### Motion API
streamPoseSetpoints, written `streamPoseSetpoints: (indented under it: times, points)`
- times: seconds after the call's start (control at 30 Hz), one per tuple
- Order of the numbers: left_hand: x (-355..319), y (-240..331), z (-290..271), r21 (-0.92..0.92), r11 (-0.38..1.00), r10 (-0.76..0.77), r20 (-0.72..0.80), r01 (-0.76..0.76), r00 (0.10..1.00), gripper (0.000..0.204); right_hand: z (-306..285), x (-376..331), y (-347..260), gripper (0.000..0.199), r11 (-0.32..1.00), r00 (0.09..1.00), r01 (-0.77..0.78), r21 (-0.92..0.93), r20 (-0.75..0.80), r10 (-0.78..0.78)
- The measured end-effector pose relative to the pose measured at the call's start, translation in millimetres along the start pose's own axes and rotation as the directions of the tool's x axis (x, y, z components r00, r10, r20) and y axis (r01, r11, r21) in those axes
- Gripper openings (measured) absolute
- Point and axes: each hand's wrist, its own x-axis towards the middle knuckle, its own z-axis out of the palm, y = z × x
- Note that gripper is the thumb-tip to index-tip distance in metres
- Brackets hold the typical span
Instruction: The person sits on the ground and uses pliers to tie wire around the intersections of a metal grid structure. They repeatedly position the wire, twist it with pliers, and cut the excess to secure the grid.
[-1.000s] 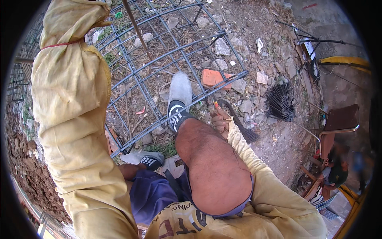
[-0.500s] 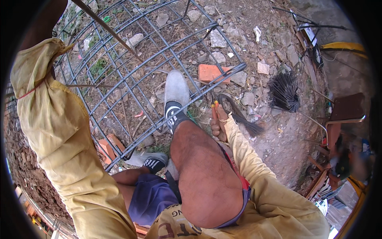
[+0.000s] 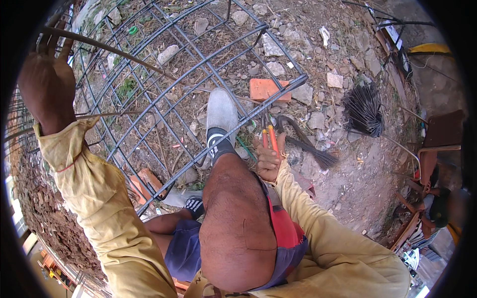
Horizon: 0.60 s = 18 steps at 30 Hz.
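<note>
At the far left, the left hand is raised and curled around a thin steel rod, which runs from the fist out to the right across the top of the rebar cage. The cage lies tilted on the rubble-strewn ground, spreading away from that hand toward the middle of the view. Its lower right edge is pinned under a grey shoe, just left of the right hand. The right hand is closed on a pair of orange-handled pliers, held with the handles pointing away from the wrist, just beside the cage's lower bar. Beyond this hand lie an orange brick and, to its right, a curved bundle of tie wire; farther right still, a dark fan of cut wires rests well apart.

The step in hand is judged to be the fitting of the rod against the cage, with the frame steadied by foot. For the next move, the rod would need to be seated on a crossing, and wire and pliers brought to that joint.
</note>
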Motion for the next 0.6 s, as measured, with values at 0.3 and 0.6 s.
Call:
streamPoseSetpoints:
  times: [0.3, 0.6]
  points:
    - [-212, -26, -43, -0.156, 0.519, -0.576, 0.663, 0.841, 0.478, 0.068, 16, -16, 3, 0.035, 0.849, 0.759, 0.199, -0.489, -0.471, -0.449]
    - [-235, -61, 95, 0.546, 0.708, -0.468, 0.838, 0.447, -0.282, 0.079, -12, -33, -19, 0.038, 0.974, 0.978, 0.105, -0.199, -0.159, -0.138]
